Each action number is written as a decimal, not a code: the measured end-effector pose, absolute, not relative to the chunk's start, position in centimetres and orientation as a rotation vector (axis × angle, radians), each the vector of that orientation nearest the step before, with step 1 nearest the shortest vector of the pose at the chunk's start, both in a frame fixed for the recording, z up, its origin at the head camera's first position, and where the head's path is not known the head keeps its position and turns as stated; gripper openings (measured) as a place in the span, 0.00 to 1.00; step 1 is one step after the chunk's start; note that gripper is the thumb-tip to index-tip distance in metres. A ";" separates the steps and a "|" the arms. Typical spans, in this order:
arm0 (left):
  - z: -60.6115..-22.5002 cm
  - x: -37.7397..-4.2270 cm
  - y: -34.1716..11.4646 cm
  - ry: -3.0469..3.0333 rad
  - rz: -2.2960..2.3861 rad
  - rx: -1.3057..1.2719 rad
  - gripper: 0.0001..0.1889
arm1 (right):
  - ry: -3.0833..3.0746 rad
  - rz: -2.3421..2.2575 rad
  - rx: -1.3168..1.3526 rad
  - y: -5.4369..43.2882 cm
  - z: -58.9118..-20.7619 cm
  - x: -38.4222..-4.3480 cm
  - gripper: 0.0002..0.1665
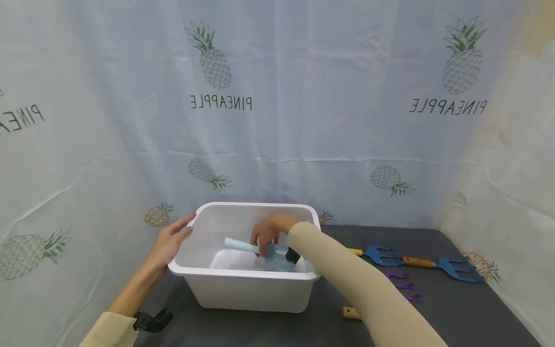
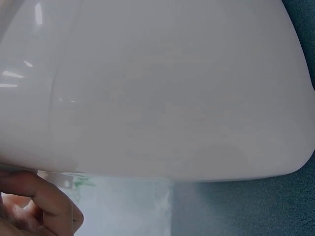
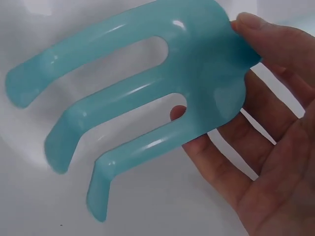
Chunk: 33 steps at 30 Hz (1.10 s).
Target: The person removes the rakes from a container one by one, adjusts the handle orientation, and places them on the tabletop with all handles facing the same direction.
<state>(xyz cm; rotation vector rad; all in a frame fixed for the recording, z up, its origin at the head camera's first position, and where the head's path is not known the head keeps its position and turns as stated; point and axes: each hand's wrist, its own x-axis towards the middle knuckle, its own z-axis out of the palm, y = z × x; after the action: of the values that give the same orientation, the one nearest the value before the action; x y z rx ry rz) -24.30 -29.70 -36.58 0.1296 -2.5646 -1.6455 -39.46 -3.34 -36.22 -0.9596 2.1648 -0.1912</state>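
A light blue three-pronged hand fork [image 3: 206, 69] is inside the white plastic tub [image 1: 247, 273], its pale handle [image 1: 238, 244] pointing left. My right hand [image 1: 269, 231] reaches down into the tub and grips the fork near the neck. In the right wrist view the thumb lies on the neck, with the other fingers behind the head. My left hand [image 1: 168, 245] holds the tub's left rim, and bent fingers [image 2: 51, 204] show against the outer wall in the left wrist view.
On the dark table right of the tub lie a blue fork with a yellow handle [image 1: 379, 254], a blue fork with a wooden handle [image 1: 451, 266], and purple prongs [image 1: 405, 286]. A wooden handle end [image 1: 350, 313] sticks out beside the right sleeve. A pineapple-print curtain [image 1: 295, 125] hangs behind.
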 end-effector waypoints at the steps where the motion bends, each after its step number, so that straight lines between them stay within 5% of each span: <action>1: -36.6 -24.3 -29.7 -2.564 -1.645 0.127 0.30 | 2.165 -0.186 -0.965 -3.4 -36.1 -39.5 0.09; 16: -36.3 -24.5 -29.9 -2.536 -1.674 0.114 0.30 | 2.174 -0.111 -1.283 -2.7 -31.6 -38.1 0.14; 33: -36.7 -24.2 -29.7 -2.553 -1.667 0.120 0.30 | 2.350 -0.273 -1.232 1.0 -25.7 -36.7 0.14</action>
<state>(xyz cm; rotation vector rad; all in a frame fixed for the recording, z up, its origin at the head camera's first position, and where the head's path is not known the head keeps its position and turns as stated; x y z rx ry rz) -24.18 -29.75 -36.72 0.1202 -2.5528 -1.6673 -36.72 1.00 -25.73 -1.2323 2.3502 -0.2728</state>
